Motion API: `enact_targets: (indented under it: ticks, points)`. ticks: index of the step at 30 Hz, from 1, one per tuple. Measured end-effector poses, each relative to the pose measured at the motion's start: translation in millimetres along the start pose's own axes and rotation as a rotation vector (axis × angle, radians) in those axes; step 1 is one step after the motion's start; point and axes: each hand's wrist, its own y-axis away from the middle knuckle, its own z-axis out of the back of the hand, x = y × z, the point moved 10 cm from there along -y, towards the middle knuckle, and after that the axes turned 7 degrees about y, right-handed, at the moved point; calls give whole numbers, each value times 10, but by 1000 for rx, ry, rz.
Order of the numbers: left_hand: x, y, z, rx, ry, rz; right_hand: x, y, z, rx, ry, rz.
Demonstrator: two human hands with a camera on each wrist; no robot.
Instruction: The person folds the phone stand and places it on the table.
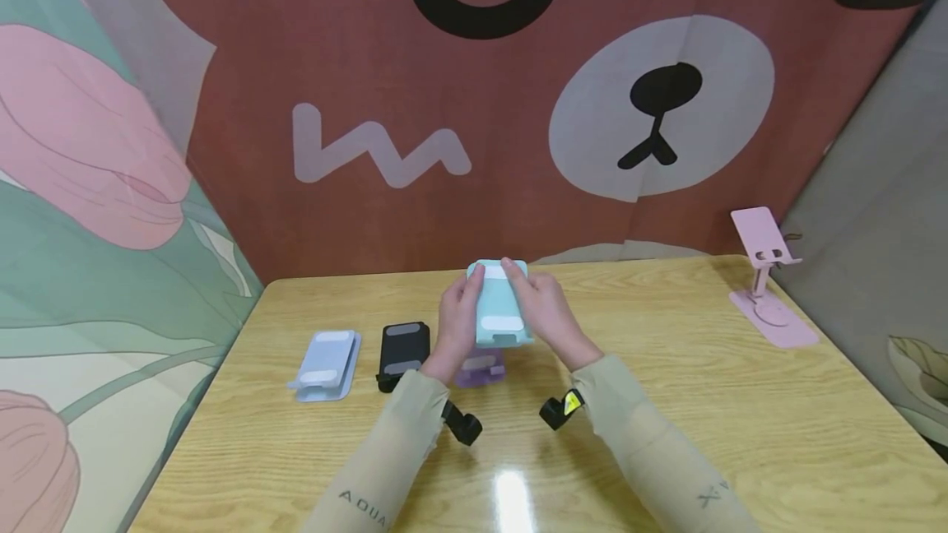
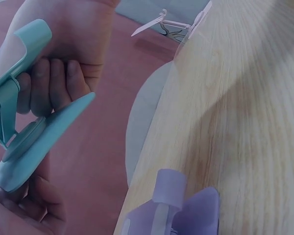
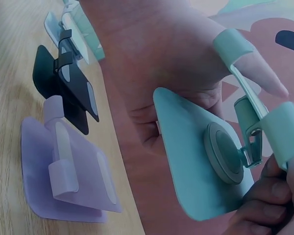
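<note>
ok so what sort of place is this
Probably a makeshift indoor recording setup: bear-print cloth hangs behind a wood-grain table, and small black cameras are worn at both wrists.

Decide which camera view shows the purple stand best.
Right wrist: the purple stand appears large and whole there. The head view shows it partly hidden by the teal stand; the left wrist view crops it at the bottom.

Head view forward-down (wrist views closer)
</note>
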Motion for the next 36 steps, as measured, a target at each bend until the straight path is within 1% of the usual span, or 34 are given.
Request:
enact_targets:
  ticks: [3, 7, 13, 15, 17, 21, 25, 30, 33, 36]
  points:
    - [2, 13, -13, 3, 37, -1, 13, -1, 7, 1, 1, 1]
    - [0, 16, -13, -2, 37, -2, 26, 2, 19, -10, -17, 6]
    - [-33, 4, 5, -16, 34, -33, 38, -15, 104, -100, -35, 53]
    - [-46, 3, 11, -22, 30, -40, 15, -21, 112, -105, -24, 47]
    - [-60, 6, 18, -32, 30, -47, -16, -20, 87, -76, -24, 29]
    - [-76, 22, 34, -55, 34, -66, -87, -21, -12, 27, -20, -2]
    - [-70, 36, 35, -60, 29, -68, -109, -20, -90, 102, -20, -8]
    - [-75, 46, 30, -60, 16, -73, -93, -17, -123, 134, -25, 11]
    - [-67, 49, 30, -66, 18, -69, -87, -13, -122, 133, -24, 14]
    - [-43, 55, 27, -71, 22, -51, -85, -8, -115, 127, -26, 14]
